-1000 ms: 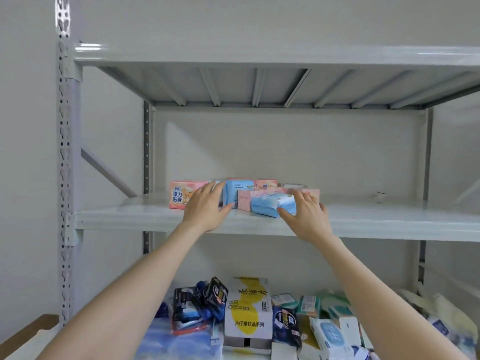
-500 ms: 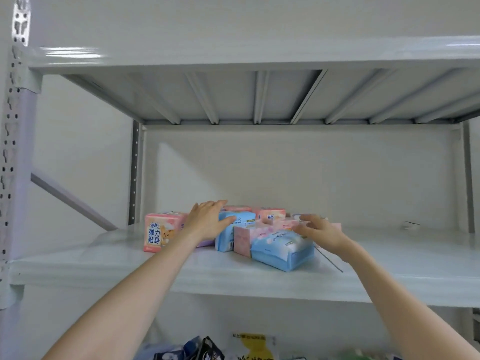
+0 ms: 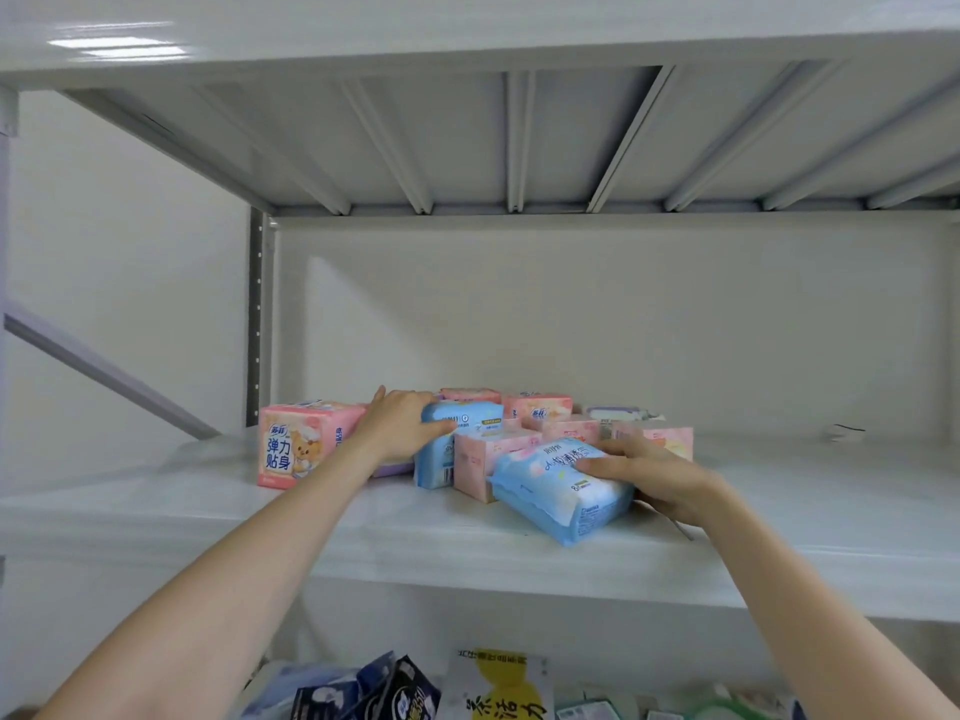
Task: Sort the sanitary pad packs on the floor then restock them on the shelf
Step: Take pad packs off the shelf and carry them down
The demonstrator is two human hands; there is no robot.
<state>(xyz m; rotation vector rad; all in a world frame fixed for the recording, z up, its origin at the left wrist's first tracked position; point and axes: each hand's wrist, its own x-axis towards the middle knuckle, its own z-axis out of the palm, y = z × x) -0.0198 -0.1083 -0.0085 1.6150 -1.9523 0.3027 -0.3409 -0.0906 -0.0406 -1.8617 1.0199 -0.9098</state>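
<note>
The big white metal shelf (image 3: 208, 517) in front of you is smooth and shiny. Above it is another shelf (image 3: 467, 137), and its flat bottom has long straight ribs.

A bunch of pad packs (image 3: 545, 423) sits on the shelf, a little left of the middle and close to the far wall. The pink pack (image 3: 296, 449) at the left end is boxy with sharp corners and has a little bear on it. Just right of it stands a tall blue pack (image 3: 441, 454) in shiny wrap. The soft blue pack (image 3: 550, 491) is nearest to you. It looks puffy like a pillow and lies tilted against a pink box (image 3: 478, 465).

Both your bare arms reach up and forward. Your left hand (image 3: 400, 428) lies on the tall blue pack, fingers straight, thumb up, not gripping. Your right hand (image 3: 649, 475) rests on the right end of the soft blue pack, fingers laid nearly straight across its top, pressing and not wrapped round it.

Low down, more packs (image 3: 395, 688) show under the shelf, some dark, beside a yellow and white bag (image 3: 493, 688).
</note>
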